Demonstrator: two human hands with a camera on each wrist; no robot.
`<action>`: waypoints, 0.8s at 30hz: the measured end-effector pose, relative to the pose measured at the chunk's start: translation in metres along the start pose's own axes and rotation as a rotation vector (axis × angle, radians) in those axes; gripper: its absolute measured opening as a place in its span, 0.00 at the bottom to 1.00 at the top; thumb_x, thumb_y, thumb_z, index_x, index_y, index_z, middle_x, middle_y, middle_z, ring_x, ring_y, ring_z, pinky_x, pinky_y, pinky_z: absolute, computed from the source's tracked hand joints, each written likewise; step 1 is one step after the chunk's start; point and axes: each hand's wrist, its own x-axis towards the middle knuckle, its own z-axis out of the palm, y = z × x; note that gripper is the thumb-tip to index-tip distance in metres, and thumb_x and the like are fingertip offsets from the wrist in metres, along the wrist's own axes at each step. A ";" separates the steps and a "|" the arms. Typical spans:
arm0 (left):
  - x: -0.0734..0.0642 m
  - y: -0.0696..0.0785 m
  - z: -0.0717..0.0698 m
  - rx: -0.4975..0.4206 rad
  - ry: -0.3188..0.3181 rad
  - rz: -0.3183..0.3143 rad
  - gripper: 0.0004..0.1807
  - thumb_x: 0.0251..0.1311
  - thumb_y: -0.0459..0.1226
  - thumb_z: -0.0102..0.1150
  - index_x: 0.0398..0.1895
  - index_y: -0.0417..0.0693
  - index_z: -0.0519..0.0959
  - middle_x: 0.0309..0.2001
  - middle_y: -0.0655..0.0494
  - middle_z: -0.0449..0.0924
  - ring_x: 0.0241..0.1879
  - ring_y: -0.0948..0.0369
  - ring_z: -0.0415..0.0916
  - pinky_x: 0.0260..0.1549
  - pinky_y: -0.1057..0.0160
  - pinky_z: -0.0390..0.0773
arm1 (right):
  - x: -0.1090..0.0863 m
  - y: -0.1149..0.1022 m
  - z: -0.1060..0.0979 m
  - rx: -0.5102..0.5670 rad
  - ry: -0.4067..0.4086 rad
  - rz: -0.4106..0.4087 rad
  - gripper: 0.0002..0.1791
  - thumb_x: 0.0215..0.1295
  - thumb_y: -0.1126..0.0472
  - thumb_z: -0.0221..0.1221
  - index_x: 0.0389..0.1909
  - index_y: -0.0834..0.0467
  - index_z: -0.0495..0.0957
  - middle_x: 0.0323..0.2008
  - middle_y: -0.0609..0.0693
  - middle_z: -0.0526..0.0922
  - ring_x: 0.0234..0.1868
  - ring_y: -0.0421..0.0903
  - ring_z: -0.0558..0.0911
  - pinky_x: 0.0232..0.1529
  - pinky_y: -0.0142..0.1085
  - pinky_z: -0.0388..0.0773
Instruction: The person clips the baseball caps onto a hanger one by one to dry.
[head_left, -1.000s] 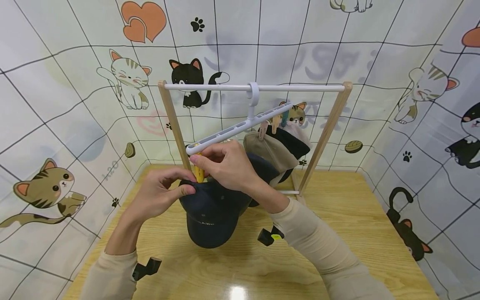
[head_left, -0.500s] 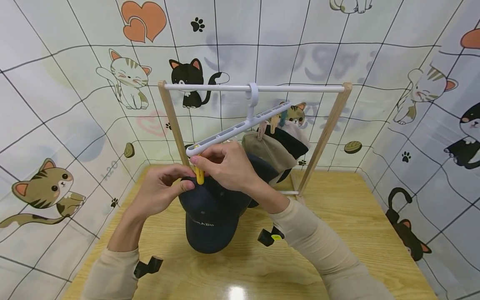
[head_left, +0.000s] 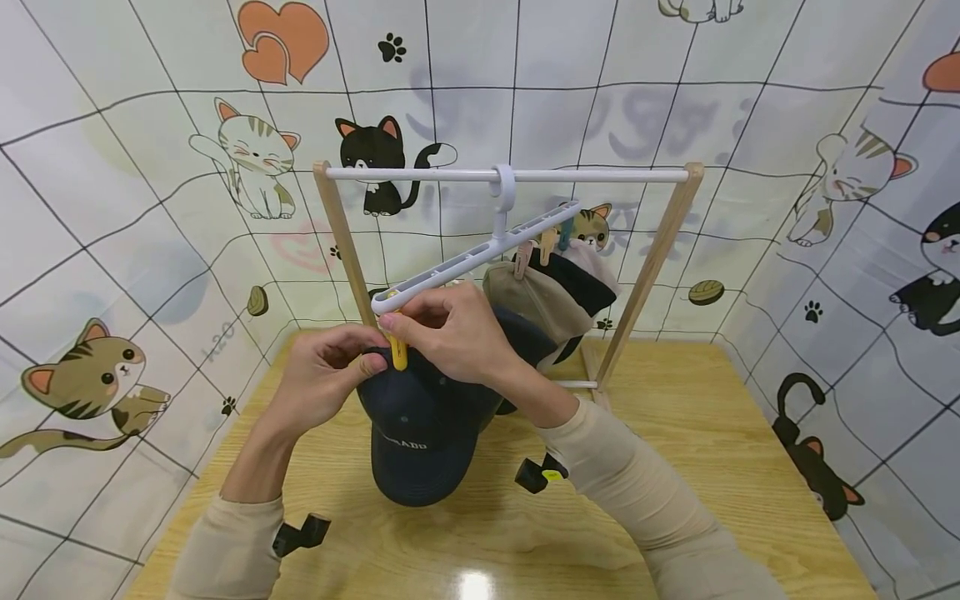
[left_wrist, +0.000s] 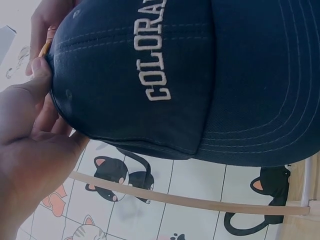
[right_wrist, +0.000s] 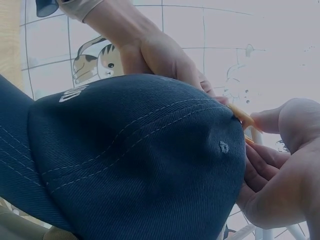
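Observation:
A navy baseball cap with white lettering hangs brim down under the near end of a pale hanger. My left hand pinches the top of its crown between thumb and fingers; the left wrist view shows the crown at those fingertips. Just beside it, my right hand pinches a yellow clothespin, which hangs at the hanger's end and overlaps the cap's top. In the right wrist view, the clothespin meets the crown's edge. Part of the clothespin is hidden by my fingers.
The hanger hooks over the white bar of a wooden-sided rack. Farther along it hang a beige cap, a black one and a pale one, on clothespins. A wood-grain table lies below, with a cat-print wall behind.
The clothespin's lower end has come in front of the cap's top edge, where the cap hid it a second ago. The cap's brim tipped slightly, baring more lettering. Both hands stay nearly in place.

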 end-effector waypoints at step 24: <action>-0.008 -0.009 -0.001 0.063 0.022 -0.045 0.13 0.77 0.27 0.66 0.59 0.27 0.83 0.54 0.71 0.89 0.60 0.71 0.86 0.61 0.74 0.82 | -0.001 0.000 0.002 -0.064 -0.036 0.072 0.13 0.76 0.54 0.73 0.51 0.59 0.92 0.42 0.52 0.95 0.39 0.40 0.92 0.46 0.32 0.88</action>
